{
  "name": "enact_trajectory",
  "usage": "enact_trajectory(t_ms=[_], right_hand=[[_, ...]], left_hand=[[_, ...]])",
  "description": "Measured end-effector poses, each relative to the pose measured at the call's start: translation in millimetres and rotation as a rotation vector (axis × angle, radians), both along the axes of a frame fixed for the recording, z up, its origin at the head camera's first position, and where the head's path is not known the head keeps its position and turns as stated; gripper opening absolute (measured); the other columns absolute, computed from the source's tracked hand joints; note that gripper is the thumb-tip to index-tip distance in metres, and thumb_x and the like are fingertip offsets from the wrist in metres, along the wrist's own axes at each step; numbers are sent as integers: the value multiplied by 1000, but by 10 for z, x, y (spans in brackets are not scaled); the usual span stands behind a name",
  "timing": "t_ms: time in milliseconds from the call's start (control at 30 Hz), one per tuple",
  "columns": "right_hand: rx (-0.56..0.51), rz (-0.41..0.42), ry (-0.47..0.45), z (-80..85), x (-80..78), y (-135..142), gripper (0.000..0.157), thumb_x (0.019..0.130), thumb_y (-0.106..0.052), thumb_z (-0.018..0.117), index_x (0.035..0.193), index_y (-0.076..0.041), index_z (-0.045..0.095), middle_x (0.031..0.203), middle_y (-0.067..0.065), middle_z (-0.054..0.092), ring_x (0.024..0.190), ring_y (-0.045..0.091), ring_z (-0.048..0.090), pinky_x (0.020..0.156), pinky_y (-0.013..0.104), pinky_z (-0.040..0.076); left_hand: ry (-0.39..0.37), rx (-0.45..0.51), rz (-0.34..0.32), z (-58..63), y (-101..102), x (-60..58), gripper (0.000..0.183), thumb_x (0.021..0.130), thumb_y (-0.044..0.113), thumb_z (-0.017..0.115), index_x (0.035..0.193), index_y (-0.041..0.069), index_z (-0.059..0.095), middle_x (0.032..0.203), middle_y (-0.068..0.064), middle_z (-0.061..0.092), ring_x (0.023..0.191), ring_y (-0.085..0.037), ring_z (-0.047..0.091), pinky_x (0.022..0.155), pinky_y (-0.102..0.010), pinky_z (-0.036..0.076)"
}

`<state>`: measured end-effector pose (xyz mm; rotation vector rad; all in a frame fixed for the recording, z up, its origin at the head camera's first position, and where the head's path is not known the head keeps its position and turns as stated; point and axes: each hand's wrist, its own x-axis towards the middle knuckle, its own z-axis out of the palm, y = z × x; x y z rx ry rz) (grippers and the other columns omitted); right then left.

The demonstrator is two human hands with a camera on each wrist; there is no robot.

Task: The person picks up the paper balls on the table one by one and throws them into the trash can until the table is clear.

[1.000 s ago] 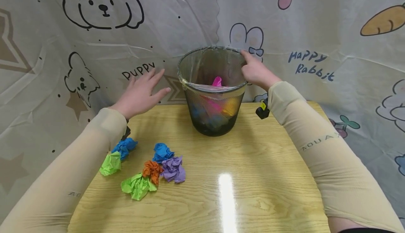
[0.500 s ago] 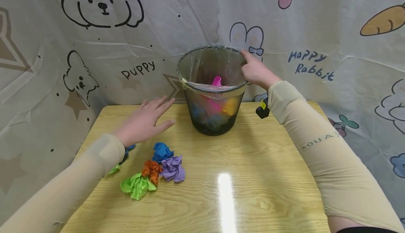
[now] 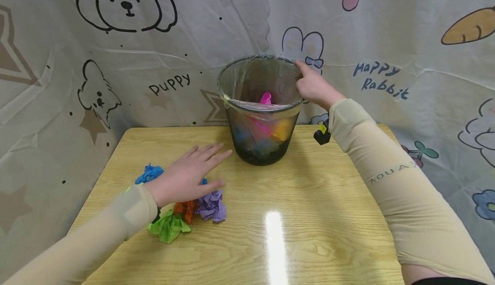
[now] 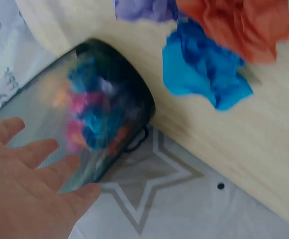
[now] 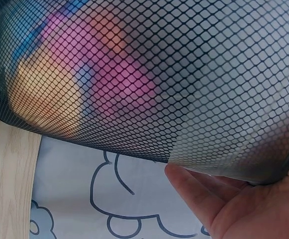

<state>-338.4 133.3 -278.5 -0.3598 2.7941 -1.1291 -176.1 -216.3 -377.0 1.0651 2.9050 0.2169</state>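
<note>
"standing where, the mesh bin (image 3: 240,136)?"
"far side of the table (image 3: 328,229), its right rim gripped by the right hand (image 3: 316,87)."
"and the left hand (image 3: 185,177)?"
"fingers spread wide, above the crumpled papers (image 3: 212,207) at left."

A pale cloth (image 3: 232,22) printed with cartoons hangs behind a wood-grain bench (image 3: 340,242), whose top catches a white strip of glare (image 3: 276,250). At left, a large dog's face (image 3: 126,7) tops "PUPPY" lettering (image 3: 170,85) and a smaller dog (image 3: 99,96); at right, an orange carrot (image 3: 469,27), "Happy Rabbit" lettering (image 3: 380,81) and a blue flower (image 3: 484,204) appear.
</note>
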Motion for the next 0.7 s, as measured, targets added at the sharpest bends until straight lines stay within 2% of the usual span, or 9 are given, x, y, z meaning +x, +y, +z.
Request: enact_trajectory(t_ms=[167, 300, 500, 700], right_hand=[[-2, -2, -5, 4, 2, 2, 76, 97, -1, 30, 166, -13, 0, 171, 8, 6, 154, 25, 9, 124, 40, 10], [-4, -3, -3, 7, 2, 5, 76, 97, -1, 30, 166, -13, 1, 171, 8, 7, 154, 25, 9, 123, 40, 10], [-15, -3, -6, 6, 9, 2, 77, 97, 0, 31, 166, -13, 1, 171, 8, 6, 154, 26, 8, 123, 42, 9], [0, -3, 4, 1, 19, 1, 76, 97, -1, 31, 166, -12, 2, 171, 9, 5, 155, 26, 7, 124, 41, 8]], left_hand=[[-34, -14, -47, -100, 52, 112, 77, 102, 55, 55, 165, 25, 24, 166, -12, 29, 151, -33, 26, 121, -58, 18], [-65, -37, -72, -171, 72, 192, 78, 101, 58, 55, 165, 24, 25, 165, -13, 31, 151, -34, 27, 120, -57, 21], [-149, -68, -90, -305, 52, 288, 80, 98, 53, 64, 163, 20, 31, 165, -14, 30, 149, -38, 29, 118, -58, 26], [-175, -103, -113, -418, 18, 351, 78, 94, 42, 74, 159, 16, 40, 160, -19, 37, 144, -42, 37, 113, -59, 34]])
